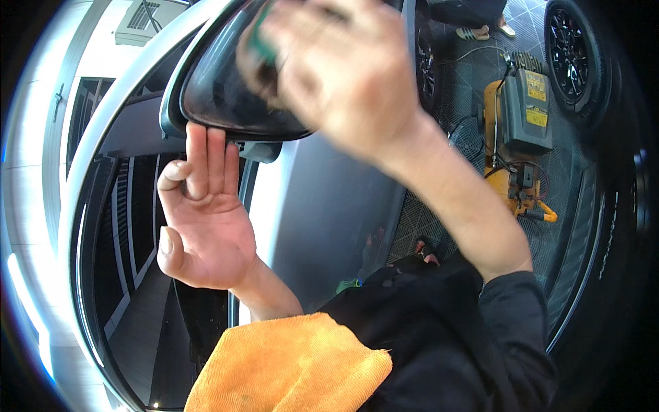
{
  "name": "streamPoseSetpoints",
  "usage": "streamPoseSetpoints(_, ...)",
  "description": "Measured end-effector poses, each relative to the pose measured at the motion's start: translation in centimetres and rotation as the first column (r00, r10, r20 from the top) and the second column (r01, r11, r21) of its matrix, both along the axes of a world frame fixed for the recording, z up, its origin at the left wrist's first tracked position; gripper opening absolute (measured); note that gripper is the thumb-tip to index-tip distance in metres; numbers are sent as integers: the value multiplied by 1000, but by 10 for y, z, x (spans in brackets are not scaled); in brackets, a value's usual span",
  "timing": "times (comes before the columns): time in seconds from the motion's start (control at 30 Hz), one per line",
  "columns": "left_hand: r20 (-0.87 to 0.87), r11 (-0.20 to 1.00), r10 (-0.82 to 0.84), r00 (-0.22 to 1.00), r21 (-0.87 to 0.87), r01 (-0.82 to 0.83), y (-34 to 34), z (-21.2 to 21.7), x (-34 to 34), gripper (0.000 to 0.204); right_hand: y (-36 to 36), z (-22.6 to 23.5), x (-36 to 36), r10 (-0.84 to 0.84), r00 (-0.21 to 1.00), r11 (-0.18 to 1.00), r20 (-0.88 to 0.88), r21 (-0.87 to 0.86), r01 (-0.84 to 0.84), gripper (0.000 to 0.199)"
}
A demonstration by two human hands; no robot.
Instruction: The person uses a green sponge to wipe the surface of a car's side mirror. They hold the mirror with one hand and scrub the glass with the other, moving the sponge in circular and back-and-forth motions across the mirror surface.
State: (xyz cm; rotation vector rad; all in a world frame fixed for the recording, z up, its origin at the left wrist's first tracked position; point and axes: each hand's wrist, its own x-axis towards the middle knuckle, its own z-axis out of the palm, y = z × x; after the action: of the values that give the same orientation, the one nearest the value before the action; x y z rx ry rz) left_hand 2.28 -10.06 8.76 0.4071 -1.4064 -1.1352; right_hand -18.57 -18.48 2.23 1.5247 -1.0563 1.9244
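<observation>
A car's side mirror [226, 75] with a dark glass face fills the upper middle. My right hand [336, 75], blurred by motion, is curled over the mirror's upper right part. Its fingers close on a small thing with a green edge [263, 38], whose kind I cannot make out. Below the mirror my left hand [213, 226] is open, palm facing up. Its outstretched fingertips touch the mirror's lower rim, and its thumb stands apart. An orange cloth [288, 364] lies draped across my left arm, over the lower part of the forearm.
The car's grey door panel [329, 213] and dark side window [130, 185] flank the mirror. A yellow and black machine [525, 110] stands on the grid floor at right, near another vehicle's wheel [573, 58]. Another person's sandalled feet [480, 32] show at the top.
</observation>
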Motion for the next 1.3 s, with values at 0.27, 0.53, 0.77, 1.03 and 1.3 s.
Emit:
streamPoseSetpoints(0.27,10,1000,16,1000,-4,-16,0,4,-2,64,3,0,-1,21,1000,999,-10,34,-21,22)
streamPoseSetpoints(0.53,14,1000,6,1000,-13,-6,-3,3,1,63,-4,3,-21,-22,1000,998,3,66,22,23)
streamPoseSetpoints(0.77,23,998,-56,998,-11,56,-6,3,2,64,5,8,-14,11,999,1000,-45,24,-10,20)
streamPoseSetpoints(1.03,-7,999,34,999,38,-33,0,3,0,68,13,12,2,101,993,995,-60,-22,-102,23)
streamPoseSetpoints(1.3,13,998,-56,998,-21,56,-3,2,-1,70,9,27,-18,119,926,965,358,176,-192,43)
